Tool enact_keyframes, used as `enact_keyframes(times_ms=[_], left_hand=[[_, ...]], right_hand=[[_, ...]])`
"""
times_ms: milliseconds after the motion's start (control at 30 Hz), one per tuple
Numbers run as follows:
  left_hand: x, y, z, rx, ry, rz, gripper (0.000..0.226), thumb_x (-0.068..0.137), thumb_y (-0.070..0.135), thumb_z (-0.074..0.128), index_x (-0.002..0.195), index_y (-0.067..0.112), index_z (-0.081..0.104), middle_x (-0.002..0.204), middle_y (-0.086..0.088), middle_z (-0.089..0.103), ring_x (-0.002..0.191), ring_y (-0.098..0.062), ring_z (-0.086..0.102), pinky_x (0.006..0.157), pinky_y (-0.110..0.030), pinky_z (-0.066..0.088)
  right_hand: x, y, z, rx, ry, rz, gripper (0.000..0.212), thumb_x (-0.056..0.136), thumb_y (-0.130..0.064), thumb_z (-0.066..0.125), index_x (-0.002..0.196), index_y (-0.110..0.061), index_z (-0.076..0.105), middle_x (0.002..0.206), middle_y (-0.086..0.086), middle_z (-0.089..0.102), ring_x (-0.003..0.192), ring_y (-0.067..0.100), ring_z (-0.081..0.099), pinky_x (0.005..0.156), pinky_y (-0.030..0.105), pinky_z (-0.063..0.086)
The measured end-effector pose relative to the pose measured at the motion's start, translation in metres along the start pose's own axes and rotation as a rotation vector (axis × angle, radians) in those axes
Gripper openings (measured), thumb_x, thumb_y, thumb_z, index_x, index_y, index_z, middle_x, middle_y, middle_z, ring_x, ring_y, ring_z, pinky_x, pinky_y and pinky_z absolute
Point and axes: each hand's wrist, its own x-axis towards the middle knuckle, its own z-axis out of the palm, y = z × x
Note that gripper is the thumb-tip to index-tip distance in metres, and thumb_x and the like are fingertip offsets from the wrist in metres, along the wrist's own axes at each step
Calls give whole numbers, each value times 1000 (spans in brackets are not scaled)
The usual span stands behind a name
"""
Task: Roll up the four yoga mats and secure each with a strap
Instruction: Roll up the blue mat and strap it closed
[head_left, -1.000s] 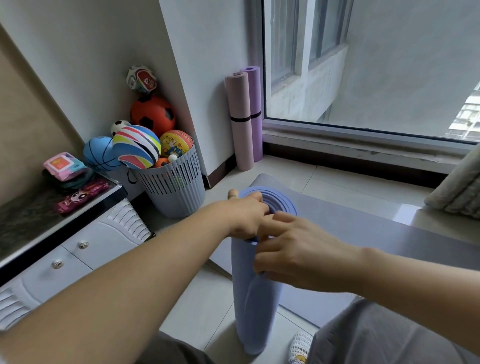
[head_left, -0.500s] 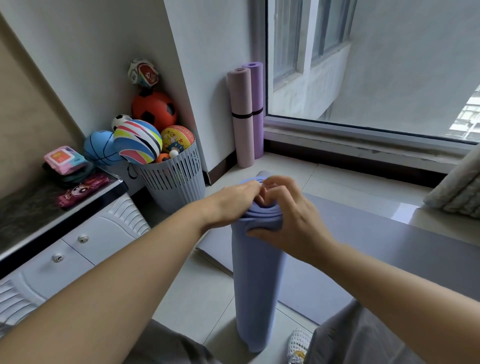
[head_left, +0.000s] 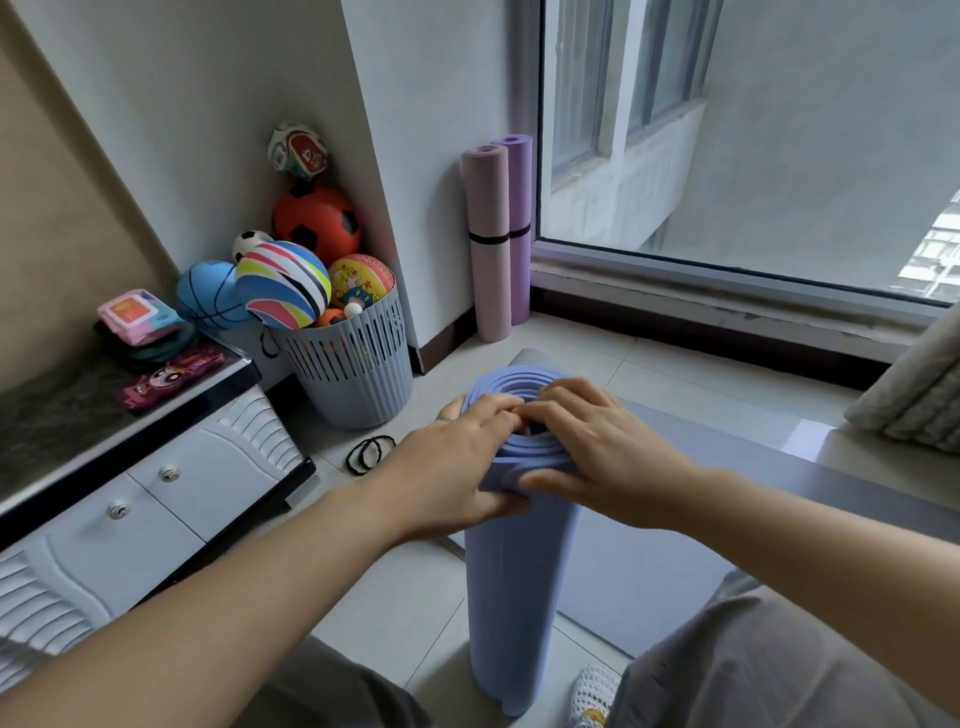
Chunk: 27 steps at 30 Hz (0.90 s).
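Observation:
A rolled blue-lilac yoga mat (head_left: 514, 597) stands upright on the floor in front of me. My left hand (head_left: 457, 462) grips its top rim from the left, fingers dipping into the spiral. My right hand (head_left: 597, 447) presses on the top from the right, thumb on the outer wall. A grey mat (head_left: 779, 478) lies flat on the floor behind it. Two rolled mats lean in the corner by the window, a pink one (head_left: 488, 234) and a purple one (head_left: 517, 223), each with a black strap around it. Black elastic straps (head_left: 369, 453) lie on the tiles.
A slatted grey basket (head_left: 353, 369) full of balls stands left of the mats. A white cabinet (head_left: 140, 499) with a dark top runs along the left. A quilted cushion (head_left: 914, 395) sits on the sill at right. My knees fill the bottom edge.
My hands have settled flatter on the mat's top, the left one gripping lower on the rim. The view has tilted, and the black straps on the floor have come into sight.

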Motion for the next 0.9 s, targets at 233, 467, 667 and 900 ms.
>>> enact_keyframes(times_ms=[233,467,667,900], left_hand=[[-21,15,5,76,-9,8,58,83,55,60,133,39,36,159,8,-15,145,-15,11,104,-34,35],[-36,-12,4,124,9,0,82,81,63,55,146,52,6,161,2,-15,148,-17,-5,117,-36,20],[-54,-28,10,165,103,31,90,73,71,34,152,38,4,162,-8,2,148,-17,-4,116,-30,2],[-32,-39,10,-61,68,60,80,83,48,67,149,36,25,162,0,-1,148,-11,-7,117,-23,5]], right_hand=[[51,1,-35,176,-310,345,54,100,-44,36,148,-18,33,155,0,29,141,15,22,113,23,14],[67,5,-8,907,-487,544,29,100,-25,46,129,-29,53,125,-11,62,110,-2,59,92,13,47],[71,-9,21,1267,-342,661,25,99,-16,49,119,-21,62,111,3,71,99,18,69,78,26,58],[79,4,36,1374,-139,731,22,98,-9,47,112,-9,64,97,13,72,77,20,70,64,26,57]])
